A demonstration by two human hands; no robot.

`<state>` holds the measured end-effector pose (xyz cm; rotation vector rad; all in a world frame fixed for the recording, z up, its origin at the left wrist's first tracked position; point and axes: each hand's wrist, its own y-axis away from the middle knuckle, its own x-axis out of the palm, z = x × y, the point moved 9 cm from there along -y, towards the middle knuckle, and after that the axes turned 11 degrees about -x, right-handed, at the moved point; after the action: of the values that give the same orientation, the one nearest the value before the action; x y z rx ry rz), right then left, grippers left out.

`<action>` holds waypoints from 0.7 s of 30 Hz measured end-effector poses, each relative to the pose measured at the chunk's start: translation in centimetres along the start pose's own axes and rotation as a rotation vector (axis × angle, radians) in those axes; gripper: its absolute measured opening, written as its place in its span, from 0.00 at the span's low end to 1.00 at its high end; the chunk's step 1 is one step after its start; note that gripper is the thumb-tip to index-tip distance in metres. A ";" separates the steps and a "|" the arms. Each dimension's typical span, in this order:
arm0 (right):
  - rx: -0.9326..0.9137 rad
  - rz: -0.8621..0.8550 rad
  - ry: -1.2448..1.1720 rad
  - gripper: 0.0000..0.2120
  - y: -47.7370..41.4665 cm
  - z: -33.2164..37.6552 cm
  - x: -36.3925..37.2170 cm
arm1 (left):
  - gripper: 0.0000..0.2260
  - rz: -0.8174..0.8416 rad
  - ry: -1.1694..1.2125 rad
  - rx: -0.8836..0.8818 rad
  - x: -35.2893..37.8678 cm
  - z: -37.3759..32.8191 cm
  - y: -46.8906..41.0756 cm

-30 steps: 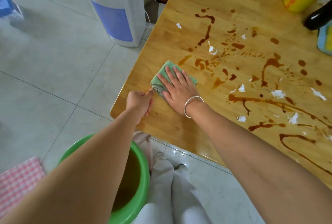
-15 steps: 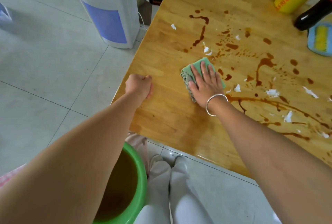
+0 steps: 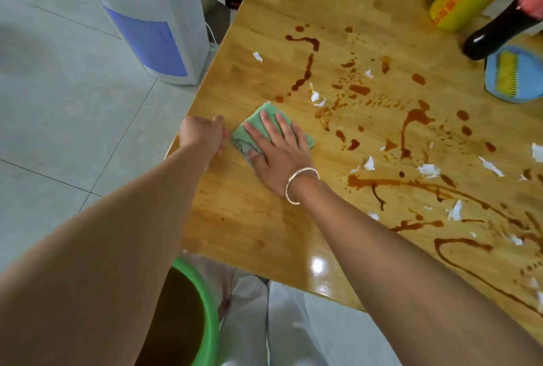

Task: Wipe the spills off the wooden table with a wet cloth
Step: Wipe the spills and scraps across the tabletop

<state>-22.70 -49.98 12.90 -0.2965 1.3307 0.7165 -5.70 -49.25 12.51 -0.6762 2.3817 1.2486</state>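
Green cloth (image 3: 253, 121) is being pressed flat on the worktop (image 3: 249, 218) near its left edge by the right hand (image 3: 279, 154), fingers spread. Left hand (image 3: 202, 136) is being held curled just beside the cloth; whether it is pinching anything cannot be told. Brown spills (image 3: 411, 127) are lying to the right.

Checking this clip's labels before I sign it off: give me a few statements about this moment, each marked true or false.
1. The right hand presses flat on the green cloth. True.
2. The wooden table is free of spills. False: brown spills and white scraps lie across it, right of the cloth.
3. A green basin stands below the table's near edge. True.
4. The left hand holds the dark bottle. False: it is a fist at the table edge beside the cloth. The bottle is at the far right.
5. The right wrist wears a silver bangle. True.
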 end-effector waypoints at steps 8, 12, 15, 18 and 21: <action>0.022 -0.027 -0.021 0.26 -0.2 -1.7 -0.7 | 0.21 -0.013 -0.018 -0.024 -0.1 0.1 0.0; -0.008 0.005 0.034 0.27 0.3 -0.7 -0.2 | 0.22 -0.019 -0.026 -0.058 -0.3 -0.1 -0.1; -0.211 0.046 0.053 0.27 -2.3 0.1 -0.8 | 0.23 -0.008 -0.007 -0.097 -0.3 -0.1 -0.5; -0.276 0.077 0.049 0.26 -4.9 0.3 -1.2 | 0.23 -0.005 -0.019 -0.111 0.0 0.3 -0.6; -0.282 0.068 0.067 0.25 -6.7 0.4 -1.6 | 0.24 -0.040 -0.083 -0.081 0.1 -0.8 -0.7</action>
<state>-18.28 -55.32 13.22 -0.5060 1.3074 0.9604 -5.43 -50.30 12.40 -0.6792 2.2505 1.3362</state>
